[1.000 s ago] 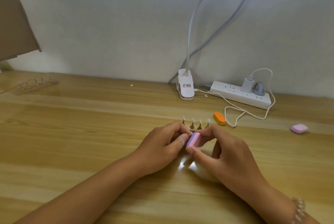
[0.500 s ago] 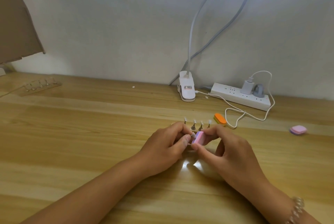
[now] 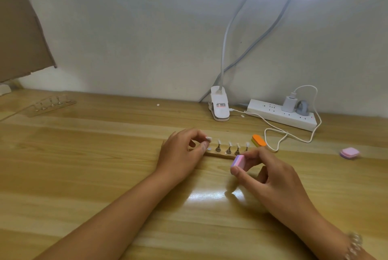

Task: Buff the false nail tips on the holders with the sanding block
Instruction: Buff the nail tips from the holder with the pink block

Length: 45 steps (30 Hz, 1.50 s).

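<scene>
A row of small metal holders with pale false nail tips [image 3: 229,147] stands on a clear strip [image 3: 220,155] in the middle of the wooden table. My left hand [image 3: 180,155] pinches the leftmost nail tip holder [image 3: 208,139] between thumb and fingers at the strip's left end. My right hand [image 3: 266,173] grips a pink and purple sanding block [image 3: 237,161] just in front of the strip's right end, apart from the tips.
An orange and green block [image 3: 258,140] lies right of the strip, and a pink block [image 3: 349,152] at far right. A lamp clip [image 3: 219,103], a power strip [image 3: 282,117] and a white cable [image 3: 294,136] sit at the back. Another holder strip [image 3: 51,103] lies far left.
My hands have drawn apart: the left one carried the nail tip holder back to the strip's left end, and the right one moved the sanding block right and nearer to me.
</scene>
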Each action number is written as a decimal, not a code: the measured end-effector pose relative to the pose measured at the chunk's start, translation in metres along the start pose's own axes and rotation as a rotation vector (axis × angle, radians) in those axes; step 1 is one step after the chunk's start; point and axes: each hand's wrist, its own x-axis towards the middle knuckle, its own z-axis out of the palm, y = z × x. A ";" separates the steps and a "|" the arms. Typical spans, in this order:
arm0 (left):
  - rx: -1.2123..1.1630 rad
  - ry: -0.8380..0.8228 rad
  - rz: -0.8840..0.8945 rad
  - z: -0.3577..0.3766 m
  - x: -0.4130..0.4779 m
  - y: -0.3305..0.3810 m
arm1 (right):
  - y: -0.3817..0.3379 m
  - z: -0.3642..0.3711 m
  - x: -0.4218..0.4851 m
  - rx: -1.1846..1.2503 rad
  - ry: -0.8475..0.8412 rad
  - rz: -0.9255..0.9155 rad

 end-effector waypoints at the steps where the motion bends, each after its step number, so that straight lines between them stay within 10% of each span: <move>1: 0.019 -0.008 -0.004 0.001 0.000 0.000 | 0.000 0.000 0.000 -0.010 -0.002 0.005; 32: 0.237 -0.209 -0.044 0.000 0.006 0.007 | 0.002 0.004 0.002 -0.294 -0.132 -0.054; 45: 0.370 -0.039 0.191 0.022 -0.002 0.007 | 0.001 0.005 0.002 -0.265 -0.134 -0.074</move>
